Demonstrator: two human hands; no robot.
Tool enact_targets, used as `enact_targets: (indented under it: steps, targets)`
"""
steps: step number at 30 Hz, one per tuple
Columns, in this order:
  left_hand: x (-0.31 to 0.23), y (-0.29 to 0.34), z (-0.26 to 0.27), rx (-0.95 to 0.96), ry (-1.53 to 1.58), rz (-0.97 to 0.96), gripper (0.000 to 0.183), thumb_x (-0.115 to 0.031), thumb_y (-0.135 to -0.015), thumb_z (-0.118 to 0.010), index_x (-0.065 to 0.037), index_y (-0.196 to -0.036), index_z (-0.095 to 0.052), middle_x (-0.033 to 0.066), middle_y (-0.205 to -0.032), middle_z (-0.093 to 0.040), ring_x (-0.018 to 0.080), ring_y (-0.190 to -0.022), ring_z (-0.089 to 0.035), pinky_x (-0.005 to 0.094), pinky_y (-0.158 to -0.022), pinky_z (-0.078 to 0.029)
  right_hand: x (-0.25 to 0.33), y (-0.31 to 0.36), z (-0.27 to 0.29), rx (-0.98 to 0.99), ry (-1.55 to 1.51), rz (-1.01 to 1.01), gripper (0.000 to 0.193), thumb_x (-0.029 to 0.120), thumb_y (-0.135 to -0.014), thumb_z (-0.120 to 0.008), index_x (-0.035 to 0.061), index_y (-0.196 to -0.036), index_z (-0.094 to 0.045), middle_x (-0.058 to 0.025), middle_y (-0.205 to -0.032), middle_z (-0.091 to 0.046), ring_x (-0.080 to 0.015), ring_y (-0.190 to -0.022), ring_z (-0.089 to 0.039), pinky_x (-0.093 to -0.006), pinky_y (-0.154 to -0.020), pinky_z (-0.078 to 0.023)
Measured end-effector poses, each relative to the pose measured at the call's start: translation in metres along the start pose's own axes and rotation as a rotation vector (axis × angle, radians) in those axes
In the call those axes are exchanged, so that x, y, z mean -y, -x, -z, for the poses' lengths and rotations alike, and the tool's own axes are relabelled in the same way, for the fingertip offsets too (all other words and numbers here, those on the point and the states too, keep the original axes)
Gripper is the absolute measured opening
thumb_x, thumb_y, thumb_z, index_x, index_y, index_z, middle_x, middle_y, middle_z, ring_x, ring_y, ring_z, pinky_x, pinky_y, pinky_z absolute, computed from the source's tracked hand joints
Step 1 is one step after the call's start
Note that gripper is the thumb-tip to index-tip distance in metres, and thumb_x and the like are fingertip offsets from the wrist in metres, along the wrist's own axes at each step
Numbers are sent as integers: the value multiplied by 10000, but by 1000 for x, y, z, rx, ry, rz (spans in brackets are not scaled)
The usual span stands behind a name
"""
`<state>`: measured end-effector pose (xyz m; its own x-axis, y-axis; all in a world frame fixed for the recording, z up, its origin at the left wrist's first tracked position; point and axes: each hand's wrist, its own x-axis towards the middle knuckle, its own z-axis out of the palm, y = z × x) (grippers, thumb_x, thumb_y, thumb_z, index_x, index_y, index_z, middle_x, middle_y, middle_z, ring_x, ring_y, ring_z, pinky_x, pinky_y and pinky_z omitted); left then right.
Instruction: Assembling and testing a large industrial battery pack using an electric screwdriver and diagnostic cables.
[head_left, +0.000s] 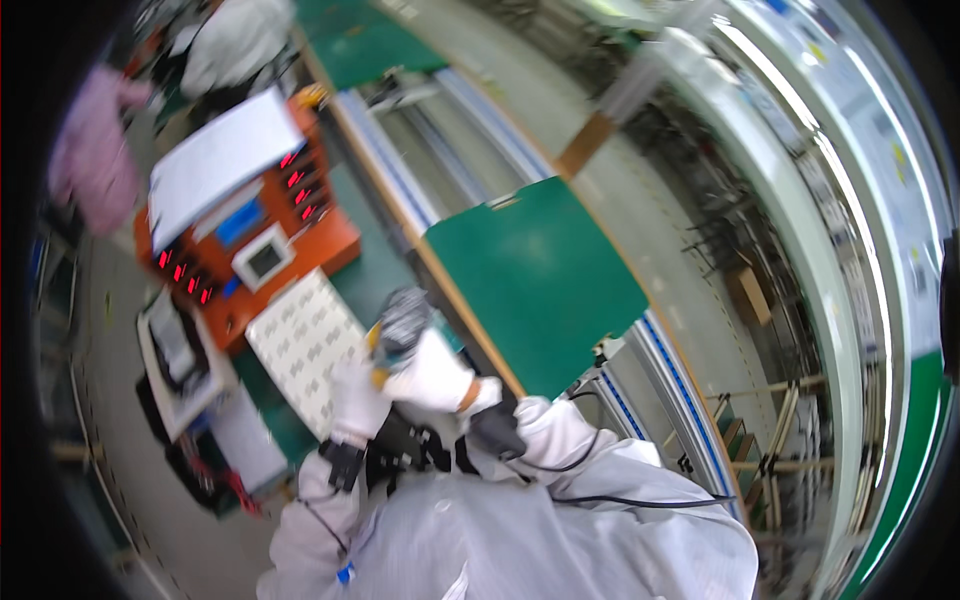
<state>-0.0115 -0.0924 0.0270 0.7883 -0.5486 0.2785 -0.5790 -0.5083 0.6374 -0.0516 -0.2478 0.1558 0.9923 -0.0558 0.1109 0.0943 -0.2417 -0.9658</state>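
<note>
White gloves cover both hands, which meet over the near edge of the workbench. My right hand (430, 376) is closed at a grey, crinkled, plastic-looking bundle (404, 318) with yellow and teal bits at its near side. Blur hides its exact kind. My left hand (358, 402) is close against the right one, beside the white sheet with rows of small grey marks (306, 345). Its fingers are smeared, so its grip does not show. Black devices are strapped at both wrists, with dark cables running along the sleeves.
An orange test box (335, 238) with red lit displays stands ahead left, white paper (225, 165) on top. Right of the bench runs a conveyor with a green board (535, 280) on blue-edged rails. A white tray (185, 365) lies at left. Other people are at the far left.
</note>
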Motion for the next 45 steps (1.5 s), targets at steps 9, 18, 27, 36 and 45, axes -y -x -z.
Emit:
enact_targets:
  steps: [9, 18, 27, 36, 45]
  targets:
    - [5, 4, -35, -167, 131, 165, 210, -190, -745, -722, -15, -755, -606, 167, -680, -625, 383, -799, -658, 457, -684, -494, 18, 11, 14, 40, -271, -63, 545, 61, -681, -726, 29, -1194, -546, -90, -1047, -635, -169, -989, -566, -321, -948, -450]
    - [-9, 1, -6, 6, -445, -128, 288, -164, -795, -698, -77, -1056, -612, 76, -1020, -681, 307, -966, -641, 408, -858, -479, 21, 5, 7, 24, -229, 104, 516, 88, -660, -738, 26, -1139, -557, -142, -991, -649, -232, -915, -606, -338, -889, -481]
    - [14, 67, 95, -230, 222, 454, 342, -36, -736, -703, -33, -1070, -626, 129, -1000, -594, 273, -833, -618, 344, -752, -509, 16, 3, 19, 217, -311, -4, 568, 24, -684, -744, 30, -1217, -547, -64, -1080, -636, -145, -1009, -576, -315, -936, -471]
    - [196, 214, 223, -683, -427, 711, 242, 32, -761, -551, 28, -987, -638, 191, -932, -628, 341, -832, -639, 398, -759, -511, 52, -10, 20, 273, -321, -42, 310, 17, -675, -712, 28, -970, -616, -64, -935, -643, -171, -889, -631, -320, -824, -517]
    - [259, 240, 230, -315, -429, 946, 201, -1, -764, -576, -28, -952, -641, 215, -916, -668, 416, -896, -635, 474, -777, -508, 63, 4, -30, 325, -648, -52, 427, 56, -720, -815, 73, -1037, -528, -65, -997, -610, -229, -1027, -586, -411, -960, -468]
